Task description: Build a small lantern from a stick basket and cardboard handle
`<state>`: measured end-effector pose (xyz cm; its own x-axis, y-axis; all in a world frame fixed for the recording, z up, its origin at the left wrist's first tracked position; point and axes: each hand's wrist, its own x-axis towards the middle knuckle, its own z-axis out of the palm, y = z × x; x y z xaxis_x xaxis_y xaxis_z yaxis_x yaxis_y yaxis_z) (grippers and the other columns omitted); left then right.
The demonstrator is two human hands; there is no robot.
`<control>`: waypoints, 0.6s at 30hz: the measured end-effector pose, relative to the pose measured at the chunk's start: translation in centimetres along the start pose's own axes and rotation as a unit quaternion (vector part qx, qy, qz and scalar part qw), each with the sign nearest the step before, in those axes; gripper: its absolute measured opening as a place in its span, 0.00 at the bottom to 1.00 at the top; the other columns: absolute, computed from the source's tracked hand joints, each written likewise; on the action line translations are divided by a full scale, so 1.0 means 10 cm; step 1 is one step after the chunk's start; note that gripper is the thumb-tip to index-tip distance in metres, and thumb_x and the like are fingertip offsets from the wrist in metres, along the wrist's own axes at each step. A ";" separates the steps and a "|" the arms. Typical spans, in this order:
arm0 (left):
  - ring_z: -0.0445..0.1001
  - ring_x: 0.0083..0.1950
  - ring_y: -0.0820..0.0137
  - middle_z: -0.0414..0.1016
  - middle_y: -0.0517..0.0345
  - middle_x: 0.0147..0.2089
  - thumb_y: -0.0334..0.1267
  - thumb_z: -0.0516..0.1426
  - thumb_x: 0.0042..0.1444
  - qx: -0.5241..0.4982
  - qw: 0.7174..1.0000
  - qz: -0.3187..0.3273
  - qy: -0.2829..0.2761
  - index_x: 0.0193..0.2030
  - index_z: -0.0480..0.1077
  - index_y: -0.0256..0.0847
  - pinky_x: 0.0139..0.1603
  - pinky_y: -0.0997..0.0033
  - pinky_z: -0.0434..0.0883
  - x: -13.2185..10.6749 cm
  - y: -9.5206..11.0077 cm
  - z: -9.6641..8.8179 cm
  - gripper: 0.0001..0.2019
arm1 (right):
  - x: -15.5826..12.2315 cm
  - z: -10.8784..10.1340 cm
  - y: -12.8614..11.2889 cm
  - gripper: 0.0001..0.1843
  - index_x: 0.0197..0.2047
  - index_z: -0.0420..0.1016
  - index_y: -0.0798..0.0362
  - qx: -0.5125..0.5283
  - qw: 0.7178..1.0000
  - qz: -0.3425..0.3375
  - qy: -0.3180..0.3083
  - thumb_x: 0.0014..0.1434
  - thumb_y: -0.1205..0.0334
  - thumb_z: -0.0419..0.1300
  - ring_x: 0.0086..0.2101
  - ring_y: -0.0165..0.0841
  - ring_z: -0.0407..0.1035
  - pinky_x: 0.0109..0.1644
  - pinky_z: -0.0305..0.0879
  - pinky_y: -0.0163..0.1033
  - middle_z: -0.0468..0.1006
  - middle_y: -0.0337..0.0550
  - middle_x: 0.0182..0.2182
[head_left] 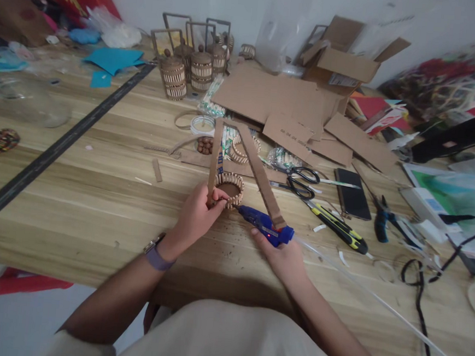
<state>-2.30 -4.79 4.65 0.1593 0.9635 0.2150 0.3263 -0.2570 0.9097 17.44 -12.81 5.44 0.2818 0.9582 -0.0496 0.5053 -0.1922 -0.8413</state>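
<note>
My left hand (199, 210) is closed, pinching the lower end of a bent cardboard strip (258, 171) at the near left rim of a small round basket (237, 184). Short pale sticks line the basket's brown wall. The strip rises from my fingers, folds across at the top and slants down to the right, its free end over the glue gun. In my right hand (279, 252) is a blue hot glue gun (259, 221), its tip close to the basket's rim beside my left fingertips. A long clear glue stick (356, 283) trails from its back.
Several finished lidded baskets (200, 68) with square handles stand at the back. Cardboard sheets (272, 96) lie before an open carton (340, 65). To the right are scissors (303, 182), a yellow-black utility knife (336, 227), a phone (353, 194) and pliers (382, 217).
</note>
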 end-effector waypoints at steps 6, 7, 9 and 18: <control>0.78 0.40 0.64 0.81 0.55 0.39 0.35 0.58 0.58 -0.008 1.000 0.008 0.001 0.33 0.58 0.46 0.40 0.63 0.72 -0.01 -0.03 0.01 0.10 | 0.00 -0.02 -0.04 0.20 0.39 0.86 0.47 -0.005 1.000 0.007 -0.006 0.52 0.43 0.63 0.40 0.48 0.81 0.42 0.77 0.47 0.87 0.45 0.36; 0.78 0.40 0.64 0.81 0.55 0.39 0.35 0.58 0.58 -0.008 1.000 0.008 0.002 0.33 0.58 0.46 0.40 0.62 0.72 -0.01 -0.03 0.01 0.10 | 0.00 -0.01 -0.03 0.20 0.38 0.86 0.47 -0.005 1.000 0.007 -0.002 0.51 0.43 0.63 0.40 0.48 0.81 0.42 0.77 0.47 0.87 0.45 0.36; 0.77 0.40 0.64 0.81 0.55 0.39 0.35 0.58 0.59 -0.009 1.000 0.006 0.000 0.33 0.58 0.46 0.41 0.62 0.72 -0.01 -0.03 0.01 0.09 | 0.00 0.00 0.01 0.20 0.38 0.86 0.47 0.001 1.000 0.006 0.009 0.51 0.42 0.63 0.40 0.48 0.81 0.43 0.77 0.47 0.87 0.44 0.35; 0.78 0.39 0.64 0.82 0.56 0.39 0.34 0.58 0.59 -0.006 1.000 0.004 -0.003 0.33 0.57 0.46 0.42 0.62 0.71 0.00 -0.04 0.01 0.10 | 0.00 -0.02 -0.06 0.21 0.41 0.85 0.48 -0.001 1.000 0.013 0.013 0.51 0.42 0.64 0.42 0.50 0.80 0.43 0.77 0.49 0.87 0.46 0.37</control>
<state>-2.34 -4.73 4.25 0.1676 0.9608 0.2211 0.3144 -0.2646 0.9117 17.29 -12.75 6.00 0.3160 0.9470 -0.0582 0.4993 -0.2181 -0.8385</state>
